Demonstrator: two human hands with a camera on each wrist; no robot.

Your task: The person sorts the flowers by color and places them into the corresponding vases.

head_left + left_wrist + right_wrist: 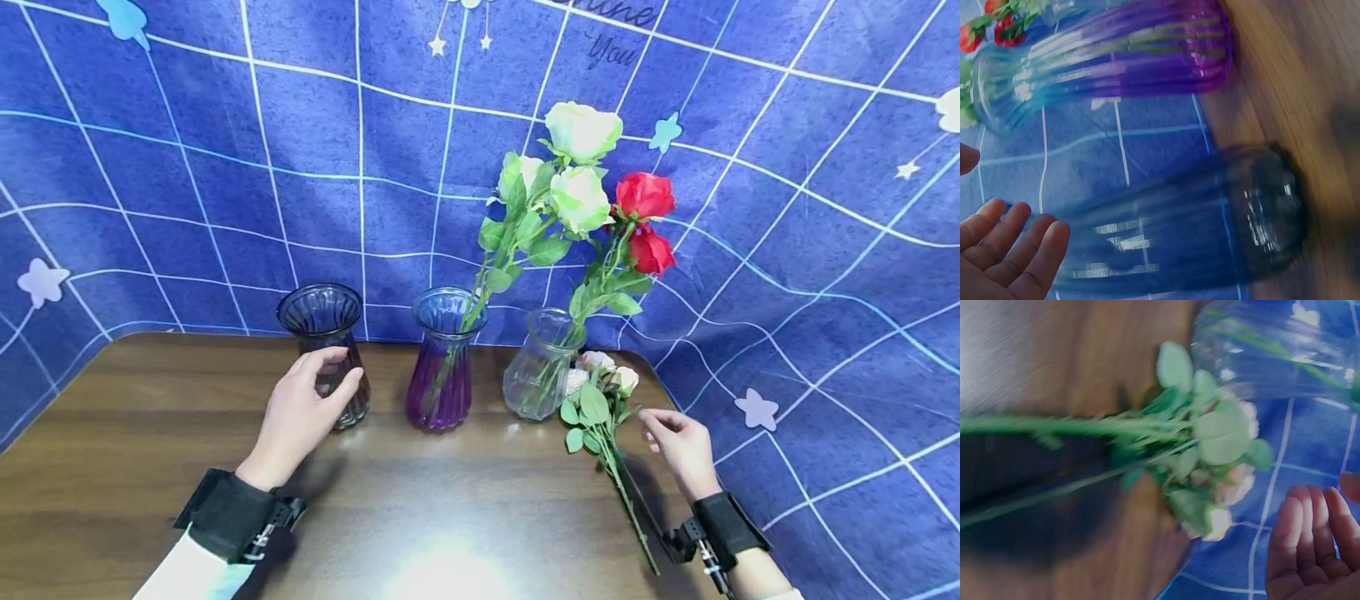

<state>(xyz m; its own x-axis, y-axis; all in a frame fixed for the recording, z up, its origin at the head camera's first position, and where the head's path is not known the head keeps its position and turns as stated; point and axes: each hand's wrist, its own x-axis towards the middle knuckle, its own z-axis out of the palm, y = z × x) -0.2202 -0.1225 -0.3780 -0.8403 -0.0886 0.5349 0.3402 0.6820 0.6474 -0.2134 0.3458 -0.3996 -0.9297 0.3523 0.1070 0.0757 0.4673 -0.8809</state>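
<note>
In the head view my left hand is at the dark grey glass vase, fingers and thumb spread beside its body. The left wrist view has the loosely bent fingers overlapping the vase's upper part, with nothing pinched between them. My right hand hovers just right of a bunch of pale roses that lies on the table with its stems toward me. Its fingers are slightly bent and hold nothing in the right wrist view.
A purple-blue vase holds tall white-green roses. Right of it, a clear vase holds red roses. All three vases stand along the back of the wooden table, before a blue gridded cloth.
</note>
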